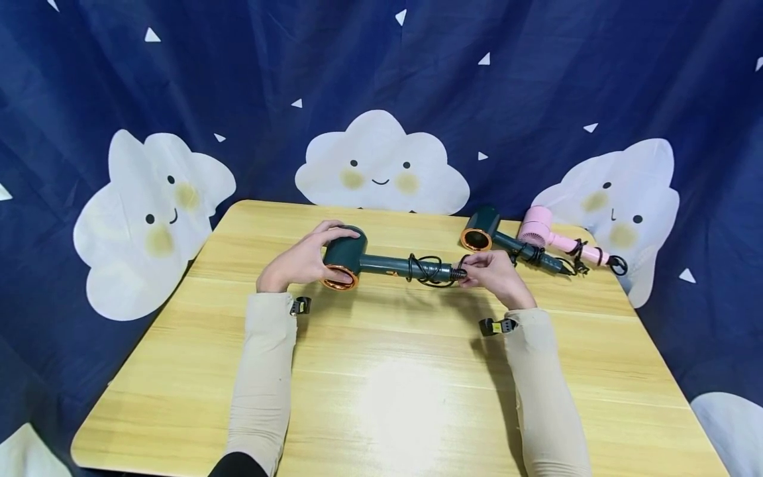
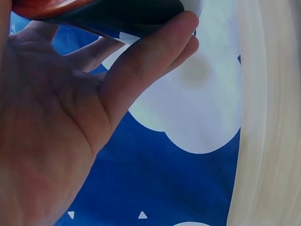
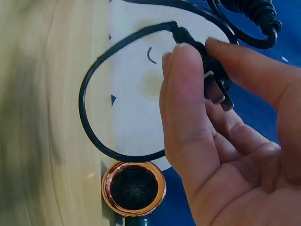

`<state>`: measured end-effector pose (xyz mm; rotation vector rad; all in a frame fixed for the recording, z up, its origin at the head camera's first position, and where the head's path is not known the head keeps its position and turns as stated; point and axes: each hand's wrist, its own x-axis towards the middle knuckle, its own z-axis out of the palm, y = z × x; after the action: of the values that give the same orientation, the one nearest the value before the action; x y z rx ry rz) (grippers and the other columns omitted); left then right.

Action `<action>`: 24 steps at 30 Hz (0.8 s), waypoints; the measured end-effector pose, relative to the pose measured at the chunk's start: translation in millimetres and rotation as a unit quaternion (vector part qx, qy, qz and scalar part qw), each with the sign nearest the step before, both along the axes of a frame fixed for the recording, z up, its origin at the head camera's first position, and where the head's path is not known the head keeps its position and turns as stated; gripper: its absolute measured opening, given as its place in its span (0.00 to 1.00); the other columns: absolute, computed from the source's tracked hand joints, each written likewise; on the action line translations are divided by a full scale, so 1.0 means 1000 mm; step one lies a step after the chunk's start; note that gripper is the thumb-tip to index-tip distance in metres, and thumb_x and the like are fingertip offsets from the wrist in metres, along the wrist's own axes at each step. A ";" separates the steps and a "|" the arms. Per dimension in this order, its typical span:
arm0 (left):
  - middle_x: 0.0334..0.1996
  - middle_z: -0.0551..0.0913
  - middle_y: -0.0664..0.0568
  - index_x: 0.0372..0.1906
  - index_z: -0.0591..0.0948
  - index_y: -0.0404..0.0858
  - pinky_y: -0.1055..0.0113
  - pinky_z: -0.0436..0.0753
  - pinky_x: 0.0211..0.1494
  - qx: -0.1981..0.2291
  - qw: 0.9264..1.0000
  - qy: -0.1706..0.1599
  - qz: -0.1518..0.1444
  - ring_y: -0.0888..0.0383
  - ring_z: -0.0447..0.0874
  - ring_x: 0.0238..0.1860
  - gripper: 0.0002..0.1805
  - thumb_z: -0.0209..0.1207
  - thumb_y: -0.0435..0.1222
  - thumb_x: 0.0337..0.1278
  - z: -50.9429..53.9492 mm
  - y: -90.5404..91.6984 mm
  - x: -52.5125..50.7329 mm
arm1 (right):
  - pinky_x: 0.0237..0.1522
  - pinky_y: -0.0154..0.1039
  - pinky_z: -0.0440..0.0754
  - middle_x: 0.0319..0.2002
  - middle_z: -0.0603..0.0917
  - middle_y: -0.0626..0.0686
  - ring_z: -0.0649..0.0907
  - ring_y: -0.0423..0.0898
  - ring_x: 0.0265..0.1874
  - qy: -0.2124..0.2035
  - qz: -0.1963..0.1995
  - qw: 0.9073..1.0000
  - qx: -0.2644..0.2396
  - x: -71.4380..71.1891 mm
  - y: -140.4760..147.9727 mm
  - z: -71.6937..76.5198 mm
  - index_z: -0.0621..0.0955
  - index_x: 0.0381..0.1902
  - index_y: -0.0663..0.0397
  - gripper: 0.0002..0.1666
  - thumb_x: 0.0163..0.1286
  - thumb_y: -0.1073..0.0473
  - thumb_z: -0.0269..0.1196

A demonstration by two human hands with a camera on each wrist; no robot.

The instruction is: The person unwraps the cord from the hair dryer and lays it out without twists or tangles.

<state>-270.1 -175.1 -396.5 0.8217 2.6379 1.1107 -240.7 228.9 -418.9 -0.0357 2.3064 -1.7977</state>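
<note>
A dark green hair dryer (image 1: 389, 265) with a copper-coloured rim lies sideways above the table in the head view, its head to the left. My left hand (image 1: 298, 262) grips that head, with fingers over the top and thumb near the rim. In the left wrist view the fingers touch the green barrel (image 2: 127, 19). At the handle's end, my right hand (image 1: 497, 275) pinches the black plug (image 3: 217, 70), whose two metal prongs show in the right wrist view. A loop of the black cord (image 3: 83, 103) hangs from the plug, and more cord is wound around the handle.
Another green hair dryer (image 1: 485, 222) lies at the back right of the wooden table (image 1: 381, 351), its cord wrapped on its handle. Beside it, farther right, is a pink hair dryer (image 1: 539, 222). A blue curtain (image 1: 262, 59) with clouds hangs behind the table.
</note>
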 end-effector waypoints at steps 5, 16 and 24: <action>0.79 0.58 0.50 0.71 0.74 0.58 0.44 0.76 0.70 0.000 1.000 0.002 -0.007 0.43 0.68 0.72 0.47 0.82 0.51 0.40 0.000 0.003 0.001 | 0.40 0.41 0.90 0.33 0.88 0.39 0.89 0.39 0.26 0.015 -0.036 0.999 0.005 -0.001 0.000 0.000 0.81 0.48 0.76 0.16 0.71 0.65 0.67; 0.78 0.58 0.47 0.72 0.73 0.55 0.44 0.76 0.71 -0.027 0.999 0.008 -0.026 0.42 0.67 0.72 0.48 0.82 0.49 0.42 -0.002 0.013 0.001 | 0.35 0.35 0.90 0.27 0.91 0.40 0.88 0.37 0.23 0.033 -0.079 0.995 -0.049 -0.002 -0.005 0.001 0.79 0.52 0.79 0.19 0.73 0.64 0.65; 0.78 0.58 0.48 0.72 0.74 0.55 0.44 0.76 0.70 -0.026 0.999 0.002 -0.018 0.43 0.68 0.71 0.47 0.82 0.48 0.42 -0.003 0.013 0.000 | 0.29 0.34 0.88 0.28 0.92 0.43 0.87 0.37 0.22 0.055 -0.095 0.992 -0.069 0.003 -0.013 0.008 0.83 0.44 0.69 0.15 0.71 0.59 0.69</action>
<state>-270.4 -161.8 -399.4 0.8589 2.6321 1.0271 -238.1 216.1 -410.4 0.0681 2.3251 -2.0957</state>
